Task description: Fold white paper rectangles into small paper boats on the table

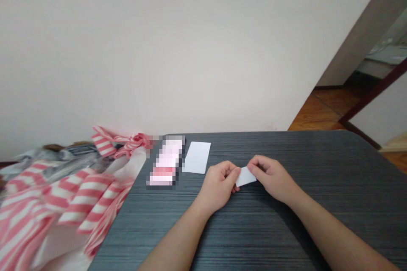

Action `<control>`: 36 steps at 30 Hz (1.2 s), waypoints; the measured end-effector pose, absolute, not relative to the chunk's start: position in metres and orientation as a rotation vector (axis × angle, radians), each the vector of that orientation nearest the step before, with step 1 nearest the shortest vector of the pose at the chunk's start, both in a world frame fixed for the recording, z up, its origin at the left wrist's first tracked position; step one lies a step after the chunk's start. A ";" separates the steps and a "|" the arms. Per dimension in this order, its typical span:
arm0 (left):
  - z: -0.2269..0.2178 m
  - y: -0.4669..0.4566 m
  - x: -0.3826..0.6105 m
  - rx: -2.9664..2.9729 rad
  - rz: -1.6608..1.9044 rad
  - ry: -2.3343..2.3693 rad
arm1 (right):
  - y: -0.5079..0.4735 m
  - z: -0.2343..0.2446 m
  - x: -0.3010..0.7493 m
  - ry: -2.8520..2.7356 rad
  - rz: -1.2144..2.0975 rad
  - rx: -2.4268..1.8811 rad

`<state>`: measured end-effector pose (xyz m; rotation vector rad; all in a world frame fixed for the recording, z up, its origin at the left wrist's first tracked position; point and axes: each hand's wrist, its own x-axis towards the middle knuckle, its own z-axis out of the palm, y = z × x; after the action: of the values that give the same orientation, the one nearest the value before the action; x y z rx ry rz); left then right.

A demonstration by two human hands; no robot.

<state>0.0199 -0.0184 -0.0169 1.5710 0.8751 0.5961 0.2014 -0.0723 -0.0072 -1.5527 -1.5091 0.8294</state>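
A small white piece of paper (245,177) is held just above the dark table, between both hands. My left hand (220,184) pinches its left end between thumb and fingers. At the upper right corner, my right hand (269,177) grips the same piece, its fingers curled. Whether the piece is folded I cannot tell. Beyond my left hand a larger white sheet with rounded corners (197,157) lies flat on the table. To the left of that sheet is a blurred-out, phone-shaped item (167,161) with a pinkish-white face.
The dark wood-grain table (318,165) has rounded far corners and stands against a pale wall (197,51). Red-and-white striped cloth (85,194) is heaped beside its left edge. At the right, a wooden floor (321,108) shows through an opening.
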 end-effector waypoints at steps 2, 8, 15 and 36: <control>-0.016 -0.019 0.021 1.527 0.614 0.886 | -0.073 -0.009 0.202 -1.488 0.847 -1.537; -0.016 -0.018 0.023 1.406 0.658 0.901 | -0.075 -0.011 0.204 -1.496 0.932 -1.467; -0.016 -0.018 0.020 1.563 0.542 0.819 | -0.073 -0.015 0.202 -1.373 0.859 -1.546; -0.019 -0.017 0.020 1.491 0.599 0.831 | -0.076 -0.016 0.204 -1.396 0.937 -1.495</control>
<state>0.0204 -0.0166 -0.0185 1.4906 0.8310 0.5988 0.2038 -0.0756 -0.0164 -1.4950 -1.3961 0.9366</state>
